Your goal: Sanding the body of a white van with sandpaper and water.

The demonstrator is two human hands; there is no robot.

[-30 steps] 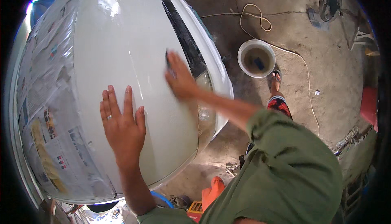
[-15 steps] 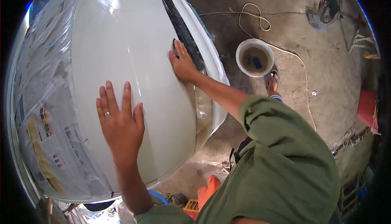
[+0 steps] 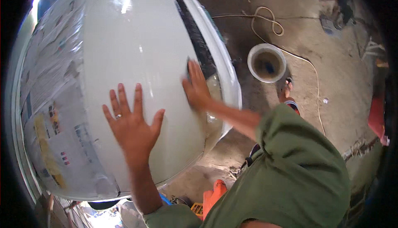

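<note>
A glossy white curved vehicle panel (image 3: 112, 58) spans the left and middle of the head view. My left hand (image 3: 134, 128) lies on it with fingers spread, a ring on one finger, holding nothing. Near the panel's right edge, my right hand (image 3: 197, 89) presses a thin dark pad (image 3: 188, 67) against the surface, fingers close together and slightly blurred. Most of the pad is hidden under the fingers. Just right of that hand, a strip of black covering (image 3: 195, 33) runs along the panel's edge.
Newspaper and clear plastic masking (image 3: 54, 91) cover the left side. On the concrete floor stands a white bucket (image 3: 251, 62) of murky water with a dark blue item inside. A pale hose or cable (image 3: 317, 87) loops past it. A fan (image 3: 344, 8) stands far right.
My right hand has slid nearer to me along the panel's edge with the pad. My left thumb is spread wider. The whole view has shifted slightly.
</note>
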